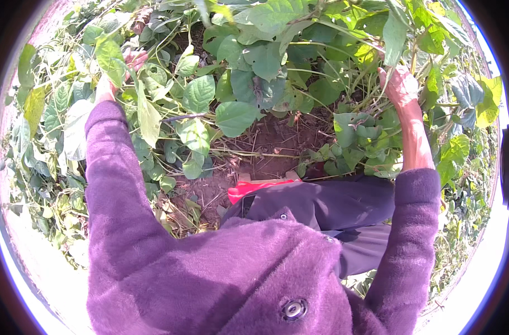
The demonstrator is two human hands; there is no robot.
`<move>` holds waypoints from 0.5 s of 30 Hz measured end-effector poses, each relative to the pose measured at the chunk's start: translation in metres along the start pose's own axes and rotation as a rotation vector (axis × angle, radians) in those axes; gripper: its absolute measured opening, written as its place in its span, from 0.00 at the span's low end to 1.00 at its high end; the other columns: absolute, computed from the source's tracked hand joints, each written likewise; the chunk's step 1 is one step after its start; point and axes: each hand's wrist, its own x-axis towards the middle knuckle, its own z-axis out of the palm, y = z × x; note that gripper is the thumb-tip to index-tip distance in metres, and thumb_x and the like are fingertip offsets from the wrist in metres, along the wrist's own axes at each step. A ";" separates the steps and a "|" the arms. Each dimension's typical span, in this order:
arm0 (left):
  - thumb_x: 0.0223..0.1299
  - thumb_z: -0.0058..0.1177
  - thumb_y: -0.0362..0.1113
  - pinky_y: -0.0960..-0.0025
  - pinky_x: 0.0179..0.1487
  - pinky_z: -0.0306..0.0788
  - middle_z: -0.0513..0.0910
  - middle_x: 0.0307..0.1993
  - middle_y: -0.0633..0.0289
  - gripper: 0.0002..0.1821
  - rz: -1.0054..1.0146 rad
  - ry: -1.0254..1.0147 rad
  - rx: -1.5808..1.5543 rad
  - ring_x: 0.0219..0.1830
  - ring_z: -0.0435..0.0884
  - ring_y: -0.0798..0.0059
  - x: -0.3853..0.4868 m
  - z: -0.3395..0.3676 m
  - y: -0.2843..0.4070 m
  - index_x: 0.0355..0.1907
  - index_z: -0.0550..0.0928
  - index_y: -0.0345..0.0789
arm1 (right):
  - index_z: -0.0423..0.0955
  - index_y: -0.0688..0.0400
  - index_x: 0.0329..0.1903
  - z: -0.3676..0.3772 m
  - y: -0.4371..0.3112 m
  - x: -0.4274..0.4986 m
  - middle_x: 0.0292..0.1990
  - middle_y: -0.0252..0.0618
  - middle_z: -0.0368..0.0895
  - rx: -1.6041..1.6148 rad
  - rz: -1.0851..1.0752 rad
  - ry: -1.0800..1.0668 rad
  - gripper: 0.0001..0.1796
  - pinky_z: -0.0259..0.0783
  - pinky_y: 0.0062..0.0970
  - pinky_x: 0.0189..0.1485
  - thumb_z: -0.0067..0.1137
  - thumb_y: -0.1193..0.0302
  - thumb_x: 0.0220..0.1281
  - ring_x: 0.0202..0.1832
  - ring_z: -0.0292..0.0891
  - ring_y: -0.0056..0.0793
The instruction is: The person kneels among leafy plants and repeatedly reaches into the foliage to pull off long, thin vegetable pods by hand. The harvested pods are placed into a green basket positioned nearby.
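Among the leafy bean vines [198, 93] on the left, my left hand [134, 60] reaches out with its fingers extended. A broad pale-green leaf [111, 58] covers part of that hand and its wrist. On the right, my right hand [401, 86] is in among the stems, its fingers bent. A hanging leaf [394, 39] and thin stems hide its fingertips, so whether it grips a stem is unclear. Both arms are spread wide in fuzzy purple sleeves, and vine leaves lie between the hands.
Brown soil [275, 142] with dry stalks shows beneath the vines. Close to my dark trousers [321, 201] lies a bright red item [258, 187], partly covered by them. A dark stick-like stem [183, 117] crosses the leaves. More foliage [468, 217] runs along the right side.
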 end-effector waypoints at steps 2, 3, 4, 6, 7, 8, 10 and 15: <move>0.76 0.52 0.50 0.57 0.72 0.71 0.79 0.63 0.45 0.27 -0.160 0.144 0.109 0.68 0.76 0.56 -0.032 -0.018 0.018 0.59 0.78 0.25 | 0.79 0.53 0.55 0.010 0.034 0.011 0.40 0.51 0.87 0.028 0.082 0.024 0.17 0.79 0.49 0.48 0.57 0.61 0.67 0.44 0.84 0.52; 0.75 0.52 0.51 0.57 0.70 0.74 0.80 0.62 0.45 0.28 -0.204 0.083 0.035 0.68 0.76 0.56 -0.041 -0.033 0.030 0.58 0.78 0.25 | 0.75 0.45 0.65 0.018 0.053 0.013 0.41 0.52 0.87 0.072 0.034 0.037 0.24 0.78 0.49 0.50 0.57 0.60 0.68 0.45 0.84 0.53; 0.76 0.51 0.52 0.58 0.68 0.74 0.80 0.62 0.46 0.29 -0.191 0.105 0.070 0.68 0.77 0.56 -0.041 -0.028 0.032 0.59 0.78 0.25 | 0.71 0.41 0.70 0.019 0.055 0.014 0.41 0.52 0.87 0.124 0.067 0.006 0.28 0.78 0.48 0.51 0.57 0.59 0.68 0.45 0.84 0.53; 0.76 0.51 0.53 0.57 0.68 0.74 0.80 0.61 0.46 0.27 -0.205 0.076 0.151 0.67 0.77 0.56 -0.029 -0.003 0.054 0.57 0.80 0.27 | 0.61 0.29 0.77 0.012 0.060 0.020 0.42 0.52 0.87 0.174 0.147 -0.106 0.36 0.77 0.46 0.54 0.59 0.57 0.68 0.49 0.84 0.52; 0.76 0.52 0.52 0.56 0.70 0.73 0.81 0.60 0.46 0.25 -0.232 0.050 0.192 0.67 0.77 0.56 -0.028 0.009 0.066 0.54 0.81 0.28 | 0.60 0.30 0.77 0.015 0.056 0.027 0.40 0.49 0.88 0.180 0.126 -0.085 0.36 0.77 0.45 0.53 0.59 0.57 0.69 0.45 0.84 0.48; 0.76 0.51 0.52 0.58 0.67 0.75 0.82 0.58 0.46 0.24 -0.234 0.044 0.250 0.66 0.78 0.57 -0.026 0.030 0.073 0.51 0.81 0.30 | 0.60 0.30 0.78 0.017 0.052 0.031 0.38 0.45 0.89 0.177 0.108 -0.064 0.36 0.77 0.44 0.51 0.58 0.57 0.69 0.41 0.85 0.44; 0.75 0.51 0.56 0.64 0.55 0.81 0.85 0.50 0.51 0.24 -0.185 0.202 0.476 0.54 0.85 0.64 -0.020 0.072 0.078 0.46 0.82 0.33 | 0.61 0.29 0.77 0.014 0.044 0.037 0.39 0.45 0.88 0.252 0.121 -0.073 0.35 0.77 0.43 0.54 0.58 0.55 0.70 0.47 0.85 0.42; 0.76 0.51 0.48 0.78 0.32 0.69 0.79 0.24 0.70 0.19 0.372 0.209 1.034 0.26 0.75 0.86 0.025 0.243 0.036 0.33 0.81 0.36 | 0.65 0.31 0.76 -0.004 0.049 0.012 0.37 0.37 0.88 0.352 0.241 -0.128 0.33 0.76 0.35 0.49 0.60 0.59 0.69 0.37 0.82 0.29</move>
